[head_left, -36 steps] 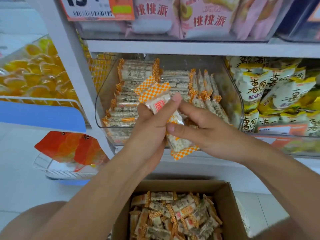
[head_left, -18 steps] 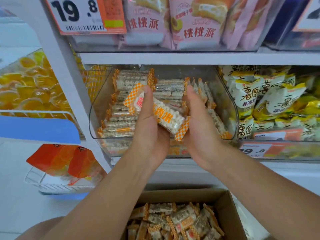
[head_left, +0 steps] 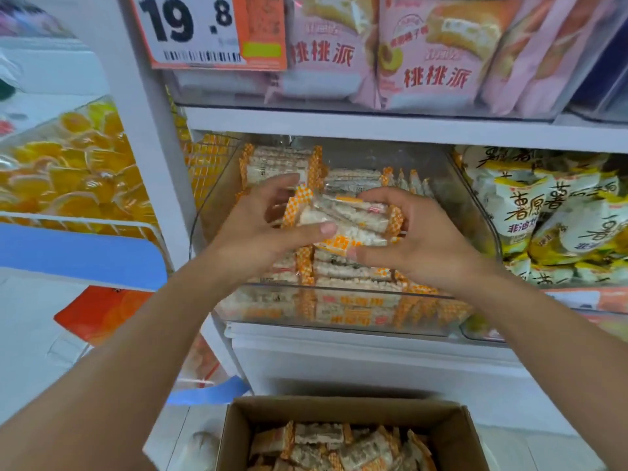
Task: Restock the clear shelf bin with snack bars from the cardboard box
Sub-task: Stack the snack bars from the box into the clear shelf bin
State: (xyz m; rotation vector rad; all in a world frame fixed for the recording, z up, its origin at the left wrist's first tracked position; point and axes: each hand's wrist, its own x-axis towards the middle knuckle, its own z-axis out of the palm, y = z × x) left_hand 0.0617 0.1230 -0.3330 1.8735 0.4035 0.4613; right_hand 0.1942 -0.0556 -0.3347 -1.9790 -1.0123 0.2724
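You've got a small bundle of snack bars (head_left: 343, 220) held between both hands, over the open top of the clear shelf bin (head_left: 475, 212). Your left hand (head_left: 261, 229) curls round the bundle's left end, thumb across the front. Your right hand (head_left: 421, 239) cups the right end, fingers over the top, thumb underneath. Wrappers are clear with orange-checked ends.

Directly below and behind your hands the bin already holds stacked bars (head_left: 343, 270), the tallest stack at back left, just past your left fingers. The cardboard box (head_left: 452, 433) sits low between your forearms, open, with loose bars inside.

Right of your right hand: yellow-and-white snack bags (head_left: 557, 212). Above both hands: pink pastry packs (head_left: 435, 52) and a 19.8 price tag (head_left: 200, 28). Left of your left hand, past the white upright (head_left: 149, 137): orange jelly cups (head_left: 68, 164).
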